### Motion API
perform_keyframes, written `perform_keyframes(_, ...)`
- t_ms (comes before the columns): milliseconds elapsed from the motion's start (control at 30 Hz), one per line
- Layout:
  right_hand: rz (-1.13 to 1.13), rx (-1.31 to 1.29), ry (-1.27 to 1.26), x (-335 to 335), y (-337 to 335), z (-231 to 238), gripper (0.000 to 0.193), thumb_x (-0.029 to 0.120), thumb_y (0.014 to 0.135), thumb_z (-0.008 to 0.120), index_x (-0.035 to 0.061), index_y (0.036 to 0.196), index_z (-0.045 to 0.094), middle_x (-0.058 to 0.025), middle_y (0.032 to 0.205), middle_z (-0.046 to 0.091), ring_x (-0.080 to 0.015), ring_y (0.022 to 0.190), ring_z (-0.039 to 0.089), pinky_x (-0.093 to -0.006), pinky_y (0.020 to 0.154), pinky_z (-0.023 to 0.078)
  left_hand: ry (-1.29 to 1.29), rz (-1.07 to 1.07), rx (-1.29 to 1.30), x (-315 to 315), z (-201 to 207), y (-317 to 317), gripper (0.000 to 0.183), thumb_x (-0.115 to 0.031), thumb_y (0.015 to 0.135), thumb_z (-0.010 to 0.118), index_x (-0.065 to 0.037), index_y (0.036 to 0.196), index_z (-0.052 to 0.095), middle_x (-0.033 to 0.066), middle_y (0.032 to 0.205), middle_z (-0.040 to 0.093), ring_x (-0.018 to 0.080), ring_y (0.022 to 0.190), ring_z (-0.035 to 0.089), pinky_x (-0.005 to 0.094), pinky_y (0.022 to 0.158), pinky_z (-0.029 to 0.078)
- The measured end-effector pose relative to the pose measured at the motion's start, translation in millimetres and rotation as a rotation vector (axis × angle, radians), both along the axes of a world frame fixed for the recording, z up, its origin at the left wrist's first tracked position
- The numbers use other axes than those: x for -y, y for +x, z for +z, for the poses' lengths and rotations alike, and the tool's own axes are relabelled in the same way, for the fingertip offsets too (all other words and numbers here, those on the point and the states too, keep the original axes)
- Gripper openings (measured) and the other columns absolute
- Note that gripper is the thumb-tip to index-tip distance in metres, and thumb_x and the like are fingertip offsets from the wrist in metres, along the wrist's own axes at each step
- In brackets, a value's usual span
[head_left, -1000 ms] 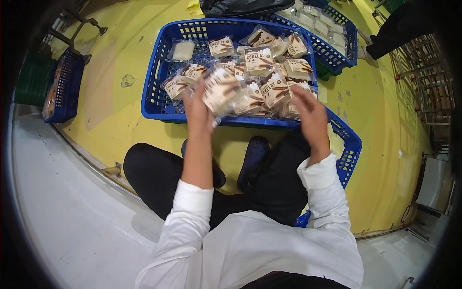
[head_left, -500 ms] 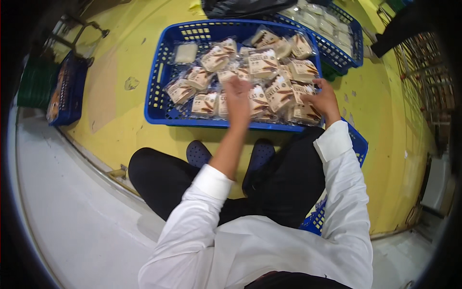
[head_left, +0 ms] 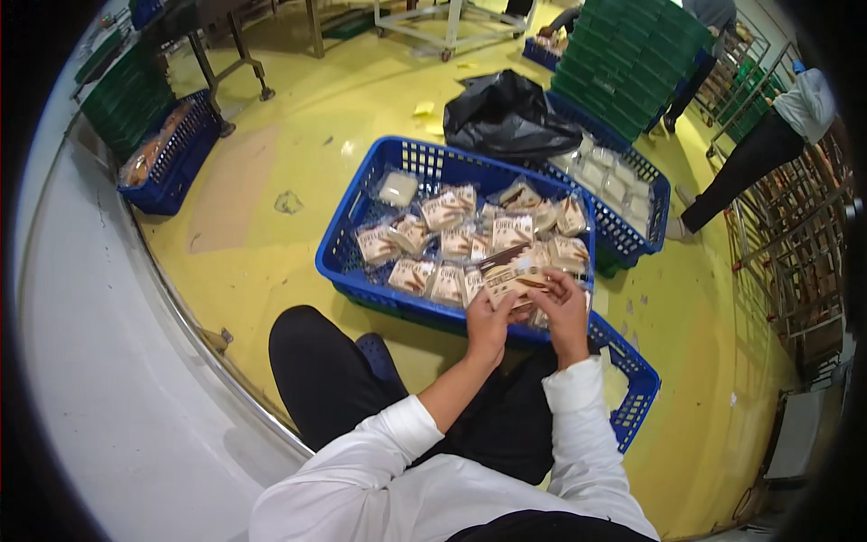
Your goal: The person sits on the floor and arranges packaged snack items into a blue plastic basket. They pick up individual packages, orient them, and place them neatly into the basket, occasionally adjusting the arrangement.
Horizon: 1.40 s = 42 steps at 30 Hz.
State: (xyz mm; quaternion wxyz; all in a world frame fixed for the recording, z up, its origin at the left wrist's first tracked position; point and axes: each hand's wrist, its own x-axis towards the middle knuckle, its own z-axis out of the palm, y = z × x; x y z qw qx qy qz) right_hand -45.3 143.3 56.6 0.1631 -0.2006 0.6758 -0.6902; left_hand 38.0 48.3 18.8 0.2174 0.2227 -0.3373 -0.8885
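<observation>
In front of my knees stands a blue plastic crate (head_left: 357, 217) with perforated walls. Several white square packets in clear plastic wrap lie loosely in it, most with a brown-and-cream printed label. One wrapped packet (head_left: 399, 188) at its far left shows no print. Over the near right part of the crate, my left hand (head_left: 489, 325) and my right hand (head_left: 566, 312) grip a brown-and-cream printed packet (head_left: 511, 274) between them. The left thumb and fingers pinch its lower left edge. My right fingers are bent over its right side. Part of the packet is hidden behind them.
A black plastic bag (head_left: 506, 113) lies behind the crate. To the right, another blue crate (head_left: 657, 221) holds plain white packets, with stacked green crates (head_left: 623, 63) behind. A blue crate (head_left: 646, 375) sits beside my right leg. A person (head_left: 777, 135) stands near wheeled racks (head_left: 786, 244).
My view has tilted up, showing more of the room. Both hands, apart over the crate before, have come together and now hold a printed packet.
</observation>
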Motion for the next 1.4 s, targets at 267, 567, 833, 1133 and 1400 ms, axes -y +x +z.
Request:
perform_keyframes(267, -0.041, 0.197, -0.029, -10.6, 9.1, -17.3, 0.012, 0.007, 0.086, 0.072, -0.0012, 0.094, 0.067, -0.0054, 0.077, 0.068, -0.0101, 0.063, 0.06, -0.0221, 0.059, 0.047, -0.148, 0.209, -0.112, -5.9, 5.0, -1.6, 0.02, -0.003, 0.091, 0.064, 0.002, 0.107, 0.055, 0.0112, 0.093, 0.069, 0.0157, 0.072, 0.068, 0.026, 0.061, 0.056)
perform_keyframes(567, -0.032, 0.311, -0.19, -12.9, 10.9, -18.9, 0.014, 0.008, 0.088, 0.07, -0.0024, 0.097, 0.065, -0.0072, 0.082, 0.068, -0.0119, 0.066, 0.061, -0.0235, 0.061, 0.048, -0.189, 0.216, -0.088, -8.3, 10.1, 2.2, 0.019, 0.001, 0.086, 0.069, 0.001, 0.104, 0.06, 0.0062, 0.089, 0.069, 0.0107, 0.073, 0.065, 0.0234, 0.063, 0.052)
perform_keyframes(833, 0.036, 0.355, -0.257, -7.2, 26.6, -14.6, 0.013, 0.006, 0.088, 0.069, -0.0046, 0.096, 0.067, -0.0089, 0.083, 0.069, -0.0122, 0.069, 0.062, -0.0255, 0.065, 0.049, -0.09, 0.239, -0.148, -5.0, 24.3, 6.4, 0.018, 0.004, 0.083, 0.071, 0.001, 0.1, 0.065, 0.0073, 0.088, 0.07, 0.0137, 0.071, 0.066, 0.0264, 0.061, 0.053)
perform_keyframes(1133, -0.003, 0.179, -0.129, -8.1, 19.8, -25.8, 0.015, 0.01, 0.088, 0.071, -0.003, 0.095, 0.07, -0.0056, 0.081, 0.069, -0.0116, 0.07, 0.062, -0.0252, 0.065, 0.05, -0.102, 0.233, -0.128, -11.3, 24.6, 6.2, 0.032, 0.007, 0.08, 0.072, 0.001, 0.109, 0.062, 0.0093, 0.103, 0.068, 0.0169, 0.087, 0.068, 0.0281, 0.075, 0.056)
perform_keyframes(1400, 0.02, 0.013, 0.017, -4.0, 28.4, -6.3, 0.013, 0.009, 0.088, 0.07, -0.0027, 0.093, 0.07, -0.0056, 0.08, 0.07, -0.01, 0.068, 0.062, -0.0231, 0.063, 0.048, -0.266, 0.316, 0.045, -9.2, 20.0, 9.4, 0.018, -0.005, 0.083, 0.076, 0.004, 0.097, 0.068, 0.0072, 0.089, 0.072, 0.0117, 0.074, 0.067, 0.0268, 0.065, 0.053)
